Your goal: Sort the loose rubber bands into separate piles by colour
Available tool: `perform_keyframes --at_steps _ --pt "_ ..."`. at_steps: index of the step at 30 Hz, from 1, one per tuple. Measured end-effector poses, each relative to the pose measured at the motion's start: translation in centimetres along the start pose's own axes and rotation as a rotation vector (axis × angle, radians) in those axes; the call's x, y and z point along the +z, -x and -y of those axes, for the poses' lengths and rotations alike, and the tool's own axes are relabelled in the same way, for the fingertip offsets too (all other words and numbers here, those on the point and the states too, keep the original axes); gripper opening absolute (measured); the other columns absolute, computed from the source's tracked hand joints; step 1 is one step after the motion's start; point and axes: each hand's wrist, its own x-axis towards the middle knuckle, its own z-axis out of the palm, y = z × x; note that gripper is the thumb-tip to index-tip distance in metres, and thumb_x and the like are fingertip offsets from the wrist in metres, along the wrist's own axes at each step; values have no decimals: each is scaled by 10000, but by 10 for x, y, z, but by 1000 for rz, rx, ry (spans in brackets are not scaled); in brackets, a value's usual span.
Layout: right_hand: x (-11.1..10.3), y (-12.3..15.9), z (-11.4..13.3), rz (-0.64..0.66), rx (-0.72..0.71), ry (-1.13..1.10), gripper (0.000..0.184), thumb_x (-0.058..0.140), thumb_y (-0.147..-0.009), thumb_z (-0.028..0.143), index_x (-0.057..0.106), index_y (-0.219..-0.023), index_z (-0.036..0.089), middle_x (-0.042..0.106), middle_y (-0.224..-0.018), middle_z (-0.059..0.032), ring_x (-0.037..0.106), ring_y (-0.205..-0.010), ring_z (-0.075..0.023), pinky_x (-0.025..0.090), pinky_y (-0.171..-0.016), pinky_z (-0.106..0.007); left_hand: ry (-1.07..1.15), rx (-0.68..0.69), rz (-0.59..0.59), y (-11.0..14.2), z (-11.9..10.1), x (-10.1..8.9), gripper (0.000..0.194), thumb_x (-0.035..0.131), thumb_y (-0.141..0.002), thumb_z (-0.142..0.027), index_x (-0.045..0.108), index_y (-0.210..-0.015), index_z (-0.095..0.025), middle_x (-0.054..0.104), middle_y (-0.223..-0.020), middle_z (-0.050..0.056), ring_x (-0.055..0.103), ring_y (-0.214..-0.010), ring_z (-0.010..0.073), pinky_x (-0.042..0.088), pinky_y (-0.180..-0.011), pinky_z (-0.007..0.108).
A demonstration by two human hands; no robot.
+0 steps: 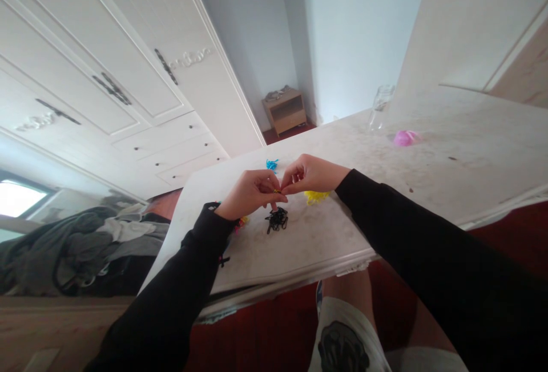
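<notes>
Both hands meet over the white table point(329, 229), fingertips together. My left hand point(254, 192) is closed in a pinch on a small yellow piece point(277, 191), too small to make out its kind. My right hand point(310, 175) pinches at the right end of the same piece. Just below the fingers lies a pile of small black loops point(277, 219). A yellow pile point(315, 196) sits beneath the right wrist, and a blue pile point(272, 164) lies behind the hands. Mixed coloured bits point(242, 222) are partly hidden by my left wrist and sleeve.
A clear glass jar point(381, 108) and a pink object point(405, 138) stand toward the right rear of the table. Dark clothes point(85, 246) are heaped to the left, before white cabinets point(145, 75). A small wooden nightstand point(285, 112) stands beyond the table.
</notes>
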Motion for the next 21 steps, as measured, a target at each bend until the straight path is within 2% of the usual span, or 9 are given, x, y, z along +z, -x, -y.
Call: perform_keyframes --at_steps 4,9,12,17,21 --pt "1 1 2 -20 -12 0 218 748 -770 342 793 -824 135 663 -635 -22 506 -589 -113 361 -564 -267 0 -17 -18 0 1 2 347 869 -721 -330 572 -789 -164 737 -636 30 730 -543 168 475 -410 167" --pt "2 1 6 -119 -12 11 163 687 -754 269 763 -761 124 578 -562 16 486 -565 -101 352 -554 -261 -6 9 -58 -2 1 3 368 879 -714 -374 583 -736 -155 682 -561 9 721 -527 173 468 -399 172" --pt "1 1 7 -159 -17 9 134 665 -730 234 741 -733 124 583 -567 13 492 -566 -102 355 -558 -261 -35 4 -52 -1 -2 3 358 875 -723 -380 605 -717 -145 674 -547 14 714 -521 167 475 -414 175" --pt "-13 5 9 -315 56 55 65 622 -686 178 667 -656 142 578 -561 17 486 -555 -101 334 -564 -266 -95 30 -98 -1 -6 -1 332 871 -722 -386 666 -687 -128 691 -561 38 694 -518 151 503 -455 196" --pt "-27 14 10 -210 103 195 80 623 -672 171 615 -593 160 538 -535 28 441 -540 -97 286 -567 -286 -94 91 -233 -4 1 -11 285 864 -710 -363 708 -676 -126 695 -564 42 650 -487 128 517 -474 218"
